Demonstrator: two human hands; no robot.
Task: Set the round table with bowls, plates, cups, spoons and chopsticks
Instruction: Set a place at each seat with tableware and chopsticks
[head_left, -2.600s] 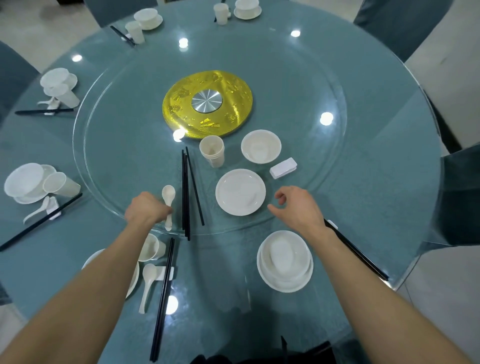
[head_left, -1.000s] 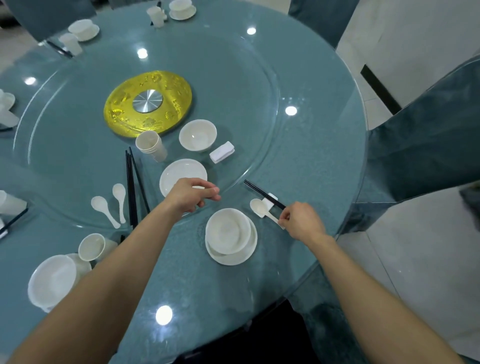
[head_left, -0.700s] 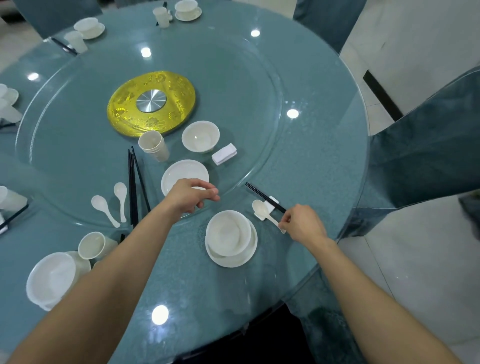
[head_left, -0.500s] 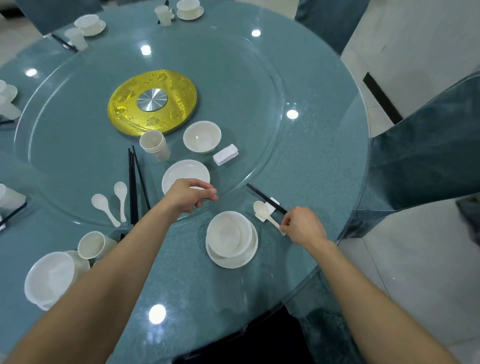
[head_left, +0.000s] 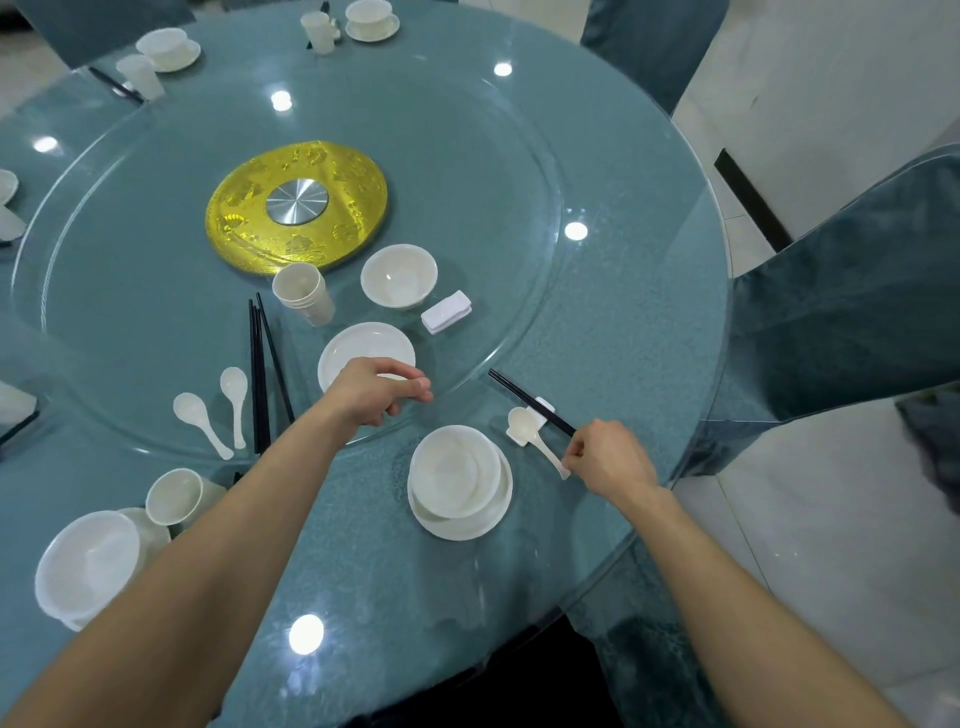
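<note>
A white bowl (head_left: 449, 475) sits on a plate (head_left: 470, 531) at the near table edge. To its right a white spoon (head_left: 522, 425) lies with its bowl on a small white rest (head_left: 545, 404), beside black chopsticks (head_left: 524, 397) laid across that rest. My right hand (head_left: 610, 461) pinches the end of the spoon's handle. My left hand (head_left: 376, 392) hovers, fingers loosely curled and holding nothing, over the near edge of a spare plate (head_left: 363, 345) on the glass turntable (head_left: 519, 218).
The turntable also holds stacked cups (head_left: 304, 293), a bowl (head_left: 399, 275), white rests (head_left: 447, 312), loose chopsticks (head_left: 260, 374) and two spoons (head_left: 202, 426). A laid setting with bowl (head_left: 88, 564) and cup (head_left: 175, 496) is at the left. A draped chair (head_left: 857, 312) stands at the right.
The view has turned to the right-hand setting. A spoon now lies on the rest beside the chopsticks. Over the last second both hands have barely moved.
</note>
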